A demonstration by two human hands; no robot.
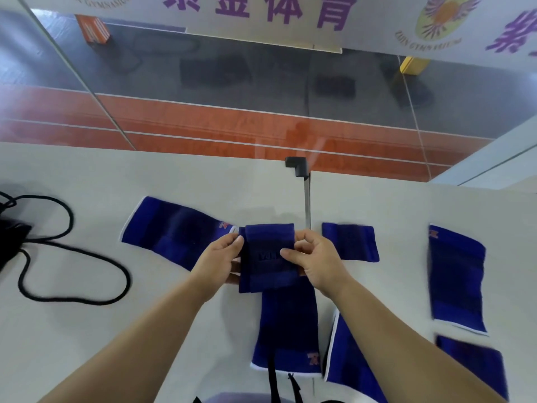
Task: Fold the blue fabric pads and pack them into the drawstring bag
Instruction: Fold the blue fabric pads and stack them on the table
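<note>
Both hands, left (222,257) and right (315,261), pinch folded blue pad (268,257) above white table (87,330).

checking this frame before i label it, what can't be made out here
Head view only:
- Bag: cut off by the left edge; its opening is unseen.
- Held pad: embossed lettering blurred, partly under the right hand thumb.
- Left hand: fingers hidden behind the pad.
- Lowest right pad: blurred.

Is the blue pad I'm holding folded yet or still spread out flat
Folded. The held blue pad is a short doubled block gripped by the left hand and right hand, while the long pad beside it lies spread flat.
</note>
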